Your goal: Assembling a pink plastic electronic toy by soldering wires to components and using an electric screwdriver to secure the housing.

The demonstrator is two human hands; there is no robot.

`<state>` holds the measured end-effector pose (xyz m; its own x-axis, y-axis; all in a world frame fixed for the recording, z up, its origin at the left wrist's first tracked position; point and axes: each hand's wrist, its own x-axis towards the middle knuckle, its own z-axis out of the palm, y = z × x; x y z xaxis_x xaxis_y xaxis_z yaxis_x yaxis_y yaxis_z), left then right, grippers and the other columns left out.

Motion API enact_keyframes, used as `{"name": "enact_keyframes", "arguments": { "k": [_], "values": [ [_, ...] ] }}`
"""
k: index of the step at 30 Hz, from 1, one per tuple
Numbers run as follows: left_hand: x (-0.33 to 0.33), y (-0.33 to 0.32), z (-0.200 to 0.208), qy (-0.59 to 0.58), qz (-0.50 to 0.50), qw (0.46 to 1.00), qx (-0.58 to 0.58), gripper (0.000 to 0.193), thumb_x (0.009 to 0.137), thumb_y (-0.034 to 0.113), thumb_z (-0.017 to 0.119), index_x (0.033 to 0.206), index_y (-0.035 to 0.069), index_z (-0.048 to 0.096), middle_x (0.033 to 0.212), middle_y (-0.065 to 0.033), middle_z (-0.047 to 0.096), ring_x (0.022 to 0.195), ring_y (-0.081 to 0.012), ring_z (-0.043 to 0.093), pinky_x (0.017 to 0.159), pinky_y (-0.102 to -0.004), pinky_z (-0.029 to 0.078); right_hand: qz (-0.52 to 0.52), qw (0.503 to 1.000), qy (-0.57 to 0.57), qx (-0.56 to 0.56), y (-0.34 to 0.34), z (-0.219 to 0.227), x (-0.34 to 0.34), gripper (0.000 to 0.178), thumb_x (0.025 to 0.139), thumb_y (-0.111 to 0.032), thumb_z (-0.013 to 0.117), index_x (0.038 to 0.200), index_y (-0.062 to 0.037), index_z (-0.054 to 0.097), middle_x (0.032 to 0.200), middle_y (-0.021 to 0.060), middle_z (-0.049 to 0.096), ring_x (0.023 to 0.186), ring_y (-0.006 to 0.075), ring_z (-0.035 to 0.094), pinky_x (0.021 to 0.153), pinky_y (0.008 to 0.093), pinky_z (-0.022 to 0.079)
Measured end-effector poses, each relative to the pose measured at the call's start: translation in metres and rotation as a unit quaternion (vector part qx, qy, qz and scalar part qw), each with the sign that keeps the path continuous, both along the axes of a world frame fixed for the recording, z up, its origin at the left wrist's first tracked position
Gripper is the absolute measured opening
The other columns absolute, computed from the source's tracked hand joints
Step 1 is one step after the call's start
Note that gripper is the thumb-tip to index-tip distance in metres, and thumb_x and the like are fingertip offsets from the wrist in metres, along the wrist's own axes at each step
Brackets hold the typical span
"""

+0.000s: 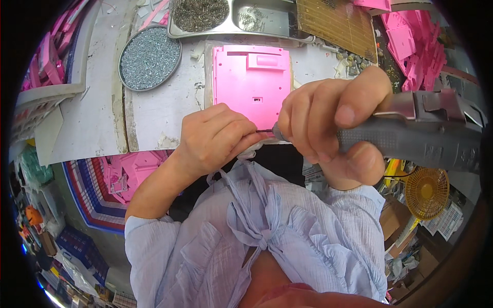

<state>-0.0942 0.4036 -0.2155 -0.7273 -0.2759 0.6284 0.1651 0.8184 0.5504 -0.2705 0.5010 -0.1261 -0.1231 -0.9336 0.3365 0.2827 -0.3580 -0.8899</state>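
Note:
A pink plastic panel point(246, 92) lies flat on the white worktable, with a raised rectangular part near its far edge and a small slot in its middle. My left hand point(218, 136) is closed over the panel's near left corner, fingers pressed together. Its fingertips reach the thin bit near the front edge, and whatever they pinch is hidden. In my right hand point(328, 115) is a dark grey electric screwdriver point(411, 136) with a metal lever on top. It lies nearly level, its nose pointing left toward my left fingertips.
A round tray of small silver screws point(150, 59) stands at left. Behind the panel is a divided metal tray point(233, 36) of small metal parts, beside a brown board point(339, 25). Pink parts fill a striped basket point(92, 190) below left. A yellow fan point(426, 192) stands lower right.

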Motion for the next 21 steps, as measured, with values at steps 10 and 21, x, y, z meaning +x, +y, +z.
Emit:
{"name": "enact_keyframes", "arguments": {
  "k": [10,21],
  "values": [
    [0.010,-0.011,0.008,-0.101,0.017,0.983,0.154,0.008,0.084,0.002,0.077,0.092,0.001,0.074,0.073,-0.0074,0.069,0.063,-0.0186,0.065,0.059,-0.0287,0.049,-0.057,0.997,-0.005,0.047,0.022,-0.011,-0.009,0.037,0.092,-0.038,0.074,0.105,-0.0138,0.049,0.061,-0.0028,0.051,0.050,0.0126,0.050,0.053,0.0311,0.044],
    [0.013,-0.008,0.004,-0.096,0.064,0.939,0.324,0.016,0.094,0.001,0.067,0.109,-0.004,0.072,0.097,-0.0137,0.078,0.084,-0.0175,0.074,0.079,-0.0277,0.058,-0.107,0.993,0.007,0.045,0.055,-0.039,-0.007,0.033,0.091,-0.028,0.074,0.104,-0.0104,0.049,0.061,-0.0011,0.049,0.052,0.0135,0.050,0.051,0.0304,0.043]
  ]
}}
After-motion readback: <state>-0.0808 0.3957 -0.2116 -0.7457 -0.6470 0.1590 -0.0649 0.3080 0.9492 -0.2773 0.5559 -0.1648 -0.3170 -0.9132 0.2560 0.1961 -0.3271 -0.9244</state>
